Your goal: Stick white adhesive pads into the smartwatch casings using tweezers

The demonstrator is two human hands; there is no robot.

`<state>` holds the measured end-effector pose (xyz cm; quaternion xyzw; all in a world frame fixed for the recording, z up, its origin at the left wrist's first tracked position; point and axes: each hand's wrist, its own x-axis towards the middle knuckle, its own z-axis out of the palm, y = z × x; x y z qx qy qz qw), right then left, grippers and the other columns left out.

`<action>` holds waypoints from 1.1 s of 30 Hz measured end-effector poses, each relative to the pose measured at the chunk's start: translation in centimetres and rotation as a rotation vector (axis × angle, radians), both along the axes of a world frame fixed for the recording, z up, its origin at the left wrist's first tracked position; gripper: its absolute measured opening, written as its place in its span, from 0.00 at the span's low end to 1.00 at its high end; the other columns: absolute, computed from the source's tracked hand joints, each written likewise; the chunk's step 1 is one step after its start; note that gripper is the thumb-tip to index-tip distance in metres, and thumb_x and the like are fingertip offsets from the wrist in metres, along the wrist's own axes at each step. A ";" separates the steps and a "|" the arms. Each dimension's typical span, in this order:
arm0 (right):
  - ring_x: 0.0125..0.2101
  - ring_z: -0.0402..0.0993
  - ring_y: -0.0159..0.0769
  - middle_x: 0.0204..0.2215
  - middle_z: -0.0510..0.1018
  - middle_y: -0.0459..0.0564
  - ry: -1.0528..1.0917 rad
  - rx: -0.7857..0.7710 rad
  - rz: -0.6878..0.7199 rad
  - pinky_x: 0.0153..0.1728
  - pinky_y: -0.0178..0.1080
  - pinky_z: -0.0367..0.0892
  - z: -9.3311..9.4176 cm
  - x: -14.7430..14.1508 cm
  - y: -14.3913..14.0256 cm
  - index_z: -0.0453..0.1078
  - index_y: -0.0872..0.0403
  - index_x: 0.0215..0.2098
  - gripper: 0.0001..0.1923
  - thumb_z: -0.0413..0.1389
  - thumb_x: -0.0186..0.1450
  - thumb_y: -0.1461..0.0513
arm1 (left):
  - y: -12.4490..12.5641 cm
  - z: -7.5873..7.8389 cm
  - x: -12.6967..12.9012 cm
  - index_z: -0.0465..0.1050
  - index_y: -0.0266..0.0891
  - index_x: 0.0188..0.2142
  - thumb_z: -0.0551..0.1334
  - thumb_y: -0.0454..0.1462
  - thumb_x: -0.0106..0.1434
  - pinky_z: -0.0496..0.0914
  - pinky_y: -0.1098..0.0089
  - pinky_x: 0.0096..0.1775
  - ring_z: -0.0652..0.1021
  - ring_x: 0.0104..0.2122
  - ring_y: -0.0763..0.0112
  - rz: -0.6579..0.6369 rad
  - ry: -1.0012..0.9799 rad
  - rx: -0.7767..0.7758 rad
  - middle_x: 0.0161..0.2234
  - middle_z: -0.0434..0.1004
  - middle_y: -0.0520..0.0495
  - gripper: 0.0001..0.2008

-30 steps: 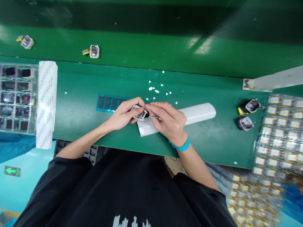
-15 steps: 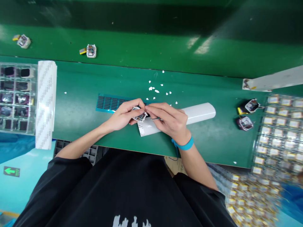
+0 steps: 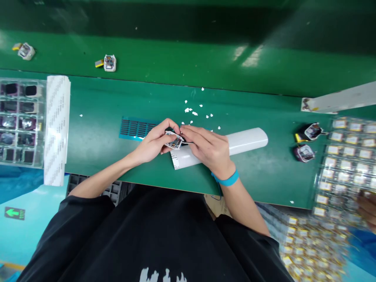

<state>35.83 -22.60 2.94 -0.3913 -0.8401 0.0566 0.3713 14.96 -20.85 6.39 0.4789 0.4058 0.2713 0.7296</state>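
My left hand [image 3: 152,143] grips a small white device housing [image 3: 174,141] with an exposed circuit board, held just above the green bench. My right hand [image 3: 209,150] pinches thin metal tweezers [image 3: 187,143] whose tips reach into the housing. A blue strap [image 3: 225,180] circles my right wrist. Both hands hover over a white cylindrical roll [image 3: 243,141] lying on the bench, with a blue slotted sheet [image 3: 133,127] just to the left.
Small white scraps [image 3: 194,112] dot the bench beyond my hands. A tray of dark parts [image 3: 19,121] and a white strip [image 3: 56,125] sit left. Two opened devices [image 3: 307,143] and trays of small parts [image 3: 346,164] lie right. Two more housings [image 3: 109,63] rest on the far conveyor. Another person's hand [image 3: 367,209] shows at the right edge.
My right hand has slid slightly left, bringing the tweezers closer into the housing. The housings on the far conveyor have drifted left. A person's hand has appeared at the right edge.
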 end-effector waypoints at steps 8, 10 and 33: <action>0.36 0.85 0.34 0.43 0.87 0.47 -0.103 0.026 -0.009 0.32 0.34 0.79 -0.1 0.1 -0.4 0.78 0.52 0.52 0.18 0.51 0.74 0.73 | -0.5 -0.9 -0.1 0.63 0.42 0.43 0.56 0.37 0.71 0.58 0.73 0.22 0.65 0.19 0.75 0.059 0.187 0.225 0.20 0.64 0.59 0.02; 0.36 0.85 0.35 0.43 0.87 0.48 -0.128 0.034 0.005 0.32 0.35 0.78 0.1 0.1 -0.6 0.77 0.53 0.52 0.18 0.50 0.73 0.73 | -0.7 -1.0 -0.1 0.63 0.42 0.44 0.55 0.36 0.72 0.59 0.72 0.23 0.66 0.19 0.74 0.044 0.236 0.298 0.20 0.65 0.59 0.02; 0.24 0.66 0.28 0.35 0.82 0.47 0.594 -0.841 0.031 0.24 0.34 0.63 1.6 -1.6 0.0 0.73 0.52 0.36 0.23 0.60 0.72 0.41 | -1.1 -1.9 -0.2 0.58 0.42 0.51 0.56 0.40 0.76 0.60 0.75 0.22 0.66 0.18 0.80 -0.020 0.301 0.708 0.33 0.77 0.53 0.09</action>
